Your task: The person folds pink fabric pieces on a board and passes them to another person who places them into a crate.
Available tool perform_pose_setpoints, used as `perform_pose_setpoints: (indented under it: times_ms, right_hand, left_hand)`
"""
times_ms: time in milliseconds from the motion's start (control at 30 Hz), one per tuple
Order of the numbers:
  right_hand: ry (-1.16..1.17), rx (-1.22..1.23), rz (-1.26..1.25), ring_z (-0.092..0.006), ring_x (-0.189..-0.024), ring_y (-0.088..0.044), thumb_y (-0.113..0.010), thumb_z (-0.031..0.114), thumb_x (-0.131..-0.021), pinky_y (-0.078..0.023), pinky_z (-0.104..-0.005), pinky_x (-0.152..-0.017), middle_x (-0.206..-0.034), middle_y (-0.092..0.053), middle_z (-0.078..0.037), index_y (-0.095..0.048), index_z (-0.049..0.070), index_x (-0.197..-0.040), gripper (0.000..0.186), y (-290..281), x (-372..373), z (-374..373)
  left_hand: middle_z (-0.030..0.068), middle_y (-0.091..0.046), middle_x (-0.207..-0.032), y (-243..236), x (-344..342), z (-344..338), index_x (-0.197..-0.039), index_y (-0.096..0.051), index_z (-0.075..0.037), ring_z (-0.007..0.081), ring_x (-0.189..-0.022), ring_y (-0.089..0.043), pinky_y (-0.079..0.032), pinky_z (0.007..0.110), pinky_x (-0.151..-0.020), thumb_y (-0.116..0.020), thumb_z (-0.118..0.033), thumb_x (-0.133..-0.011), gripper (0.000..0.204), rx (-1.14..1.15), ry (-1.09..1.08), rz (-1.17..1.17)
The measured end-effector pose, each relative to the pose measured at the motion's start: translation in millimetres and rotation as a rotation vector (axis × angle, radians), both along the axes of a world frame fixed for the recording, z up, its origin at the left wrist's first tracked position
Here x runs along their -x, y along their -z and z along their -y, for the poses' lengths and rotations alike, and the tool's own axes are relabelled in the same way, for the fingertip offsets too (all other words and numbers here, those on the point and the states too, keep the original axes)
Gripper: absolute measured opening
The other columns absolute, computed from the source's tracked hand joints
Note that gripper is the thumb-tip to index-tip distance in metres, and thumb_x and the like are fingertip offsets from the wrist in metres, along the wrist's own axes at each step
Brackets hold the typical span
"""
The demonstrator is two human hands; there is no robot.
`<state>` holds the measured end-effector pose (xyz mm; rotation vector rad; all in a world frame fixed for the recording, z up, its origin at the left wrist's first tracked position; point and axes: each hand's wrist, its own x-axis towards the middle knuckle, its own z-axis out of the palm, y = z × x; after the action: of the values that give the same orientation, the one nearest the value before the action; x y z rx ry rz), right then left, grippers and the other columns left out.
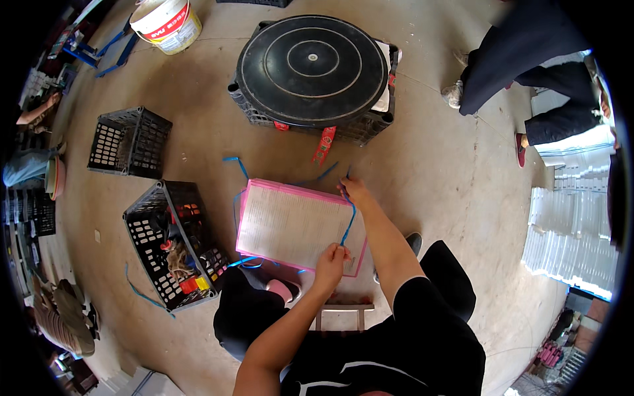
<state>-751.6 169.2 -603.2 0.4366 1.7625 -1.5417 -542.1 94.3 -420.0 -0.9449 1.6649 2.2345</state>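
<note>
A flat stack of pink-edged panels (290,224), its top pale and finely lined, lies on the floor between my legs. A length of blue strap (351,219) runs over its right end. My left hand (332,260) is closed on the strap near the stack's near right corner. Farther off, by the far right corner, my right hand (354,190) pinches the same strap, and an end of it sticks up past the fingers. Other pieces of blue strap show along the stack's far, left and near sides; how they pass under it is hidden.
Beyond the stack, a round black turntable (313,86) rests on a black crate (360,132) with red ribbons. To the left stand a crate of tools and oddments (142,247) and another crate (113,146). A white bucket (173,36) is far left; people and white stacks (561,231) are right.
</note>
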Motion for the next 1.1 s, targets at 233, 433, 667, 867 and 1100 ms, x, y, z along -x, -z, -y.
perform_pose_setpoints:
  times_ms: [233, 433, 667, 867, 1100]
  right_hand:
    - [-0.207, -0.271, -0.638, -0.023, -0.075, -0.058, -0.049, 0.021, -0.089, -0.046, -0.0307, -0.068, -0.083, -0.059, -0.012, -0.062, 0.001, -0.088, 0.024, -75.7, -80.5, -12.2]
    - [-0.312, -0.273, -0.78, -0.0327, -0.082, -0.056, -0.053, 0.01, -0.082, -0.045, -0.0351, -0.071, -0.086, -0.055, -0.018, -0.06, -0.001, -0.088, 0.014, -123.6, -150.4, -12.8]
    - [-0.355, -0.377, -1.046, -0.0342, -0.073, -0.054, -0.06, 0.012, -0.079, -0.043, -0.0417, -0.063, -0.081, -0.052, -0.018, -0.058, -0.001, -0.079, 0.013, -108.3, -161.6, -45.8]
    - [-0.388, -0.339, -1.097, -0.0319, -0.074, -0.057, -0.061, 0.009, -0.076, -0.046, -0.0384, -0.062, -0.08, -0.055, -0.014, -0.062, 0.002, -0.084, 0.01, -167.8, -166.9, -42.0]
    - [-0.505, -0.355, -1.125, -0.0318, -0.078, -0.057, -0.06, 0.011, -0.075, -0.046, -0.0395, -0.065, -0.084, -0.057, -0.012, -0.063, 0.004, -0.086, 0.012, -169.3, -149.6, -55.7]
  left_hand:
    - [0.0046, -0.056, -0.066, 18.4, 5.5, 0.0, -0.076, -0.056, 0.0, 0.0116, -0.062, -0.053, -0.043, 0.026, -0.06, -0.043, -0.013, -0.089, 0.022, 0.117, -0.07, -0.025]
    - [0.0045, -0.054, -0.061, 22.4, 3.9, 3.3, -0.073, -0.056, 0.0, 0.0114, -0.058, -0.049, -0.04, 0.027, -0.054, -0.043, -0.013, -0.087, 0.023, 0.148, -0.18, -0.142]
    - [0.004, -0.051, -0.057, 52.3, 24.1, -3.2, -0.076, -0.058, 0.0, 0.0105, -0.054, -0.048, -0.038, 0.024, -0.051, -0.046, -0.009, -0.086, 0.018, 0.16, -0.265, -0.07]
    - [0.0048, -0.057, -0.061, 81.2, 43.0, -0.7, -0.088, -0.065, 0.002, 0.0094, -0.056, -0.052, -0.041, 0.024, -0.05, -0.052, -0.007, -0.084, 0.016, 0.114, -0.268, -0.232]
    - [0.0084, -0.065, -0.071, 96.5, 46.9, -13.8, -0.094, -0.067, 0.002, 0.0112, -0.061, -0.057, -0.045, 0.026, -0.055, -0.059, -0.006, -0.081, 0.017, 0.292, -0.059, -0.347]
